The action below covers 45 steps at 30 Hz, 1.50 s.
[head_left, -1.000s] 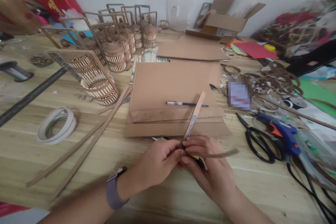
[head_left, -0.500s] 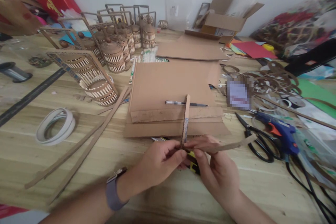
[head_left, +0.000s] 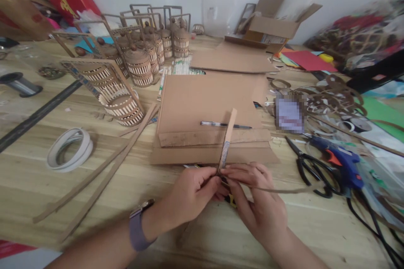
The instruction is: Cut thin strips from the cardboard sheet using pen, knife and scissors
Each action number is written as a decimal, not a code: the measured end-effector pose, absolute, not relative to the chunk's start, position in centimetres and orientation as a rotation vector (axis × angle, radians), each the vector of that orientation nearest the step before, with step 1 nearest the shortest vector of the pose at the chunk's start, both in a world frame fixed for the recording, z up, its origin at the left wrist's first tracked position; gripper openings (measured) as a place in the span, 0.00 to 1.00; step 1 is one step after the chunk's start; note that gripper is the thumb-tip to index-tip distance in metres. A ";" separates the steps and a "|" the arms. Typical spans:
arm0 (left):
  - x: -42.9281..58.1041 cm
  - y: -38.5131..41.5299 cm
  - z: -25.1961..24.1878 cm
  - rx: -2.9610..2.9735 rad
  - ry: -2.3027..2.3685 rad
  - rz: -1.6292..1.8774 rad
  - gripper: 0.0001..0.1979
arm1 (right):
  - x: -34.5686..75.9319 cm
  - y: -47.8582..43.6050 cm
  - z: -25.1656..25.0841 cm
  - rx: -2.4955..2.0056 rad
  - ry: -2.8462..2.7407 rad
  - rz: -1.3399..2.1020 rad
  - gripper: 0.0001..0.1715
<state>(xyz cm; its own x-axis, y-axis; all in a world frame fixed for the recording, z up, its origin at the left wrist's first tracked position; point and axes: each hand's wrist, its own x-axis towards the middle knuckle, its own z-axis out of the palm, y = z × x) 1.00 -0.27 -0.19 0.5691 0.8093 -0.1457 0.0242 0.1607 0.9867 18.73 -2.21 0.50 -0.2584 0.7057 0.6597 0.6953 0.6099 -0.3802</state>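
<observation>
My left hand (head_left: 192, 195), with a watch on its wrist, pinches a brown cardboard strip (head_left: 227, 136) near its lower part. One end of the strip points up and away over the stacked cardboard. A second length (head_left: 284, 191) runs off to the right from between the fingers; whether it is the same strip, bent, I cannot tell. My right hand (head_left: 259, 206) closes on the strip beside the left fingertips. Under the hands lies a black and yellow tool (head_left: 232, 201), mostly hidden. A pen (head_left: 208, 124) rests on the cardboard sheets (head_left: 189, 101), behind the upright strip.
Scissors (head_left: 315, 172) and a blue glue gun (head_left: 341, 155) lie to the right. Long cardboard strips (head_left: 104, 180) and a white tape roll (head_left: 70, 151) are at left. Several small lidded baskets (head_left: 139, 67) stand at the back left, with an open carton (head_left: 274, 25) behind the sheets.
The upright end of the strip has tilted to the right. The length on the right has swung lower and now shows edge-on. Both hands stay together in nearly the same place.
</observation>
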 end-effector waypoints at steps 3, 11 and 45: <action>0.9 -0.4 0.1 1.334 0.790 0.590 0.18 | 18.9 -2.4 0.7 -1.246 -1.879 0.162 0.07; 1.1 -0.2 0.0 1.274 0.774 0.657 0.15 | 18.4 -2.3 0.7 -1.075 -1.919 0.129 0.07; 0.9 -0.6 0.2 1.331 0.769 0.568 0.21 | 18.9 -2.6 1.0 -1.208 -1.893 0.115 0.07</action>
<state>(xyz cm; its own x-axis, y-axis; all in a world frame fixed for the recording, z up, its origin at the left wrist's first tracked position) 0.89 -0.57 0.15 0.6366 0.7527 -0.1679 0.0616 0.1674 0.9840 18.91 -2.55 1.04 -0.1576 0.7755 0.6114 0.6961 0.5264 -0.4882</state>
